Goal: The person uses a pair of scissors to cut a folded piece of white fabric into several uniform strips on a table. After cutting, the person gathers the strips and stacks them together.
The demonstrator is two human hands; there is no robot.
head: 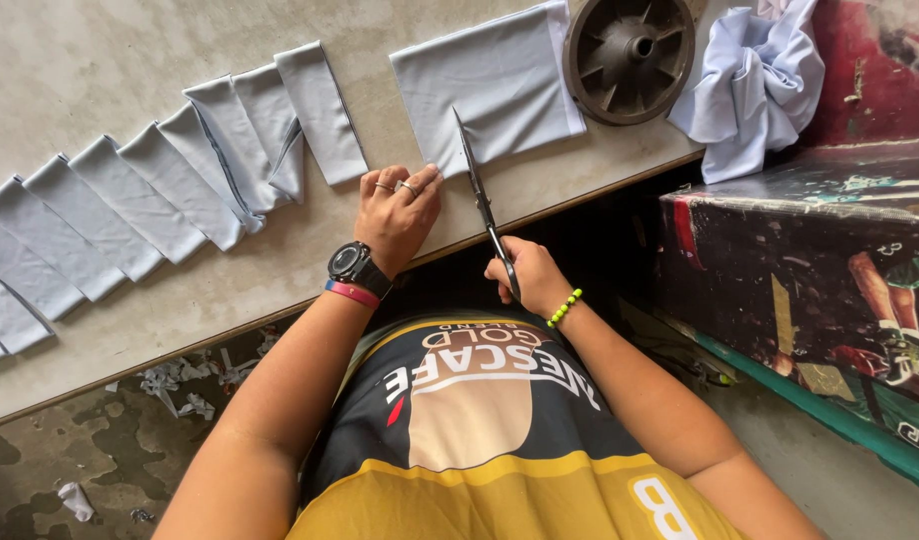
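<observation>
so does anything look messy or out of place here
Mostly tidy. The cut strips lie in a neat overlapping row on the table, though one near the middle is folded askew. Fabric scraps litter the floor below the table edge, and a crumpled cloth is heaped beside the dark round wheel.

A row of cut grey strips [130, 200], a dark ribbed wheel [630, 55] and a crumpled pale cloth [755, 85] lie on the table [100, 60].

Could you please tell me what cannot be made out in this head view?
- Scissors handles: hidden inside the right hand.
- Cut fabric strips: the row runs off the left edge.
- Pale blue fabric panel: its corner lies under the round dark wheel.
- Left hand fingertips: curled under.
</observation>
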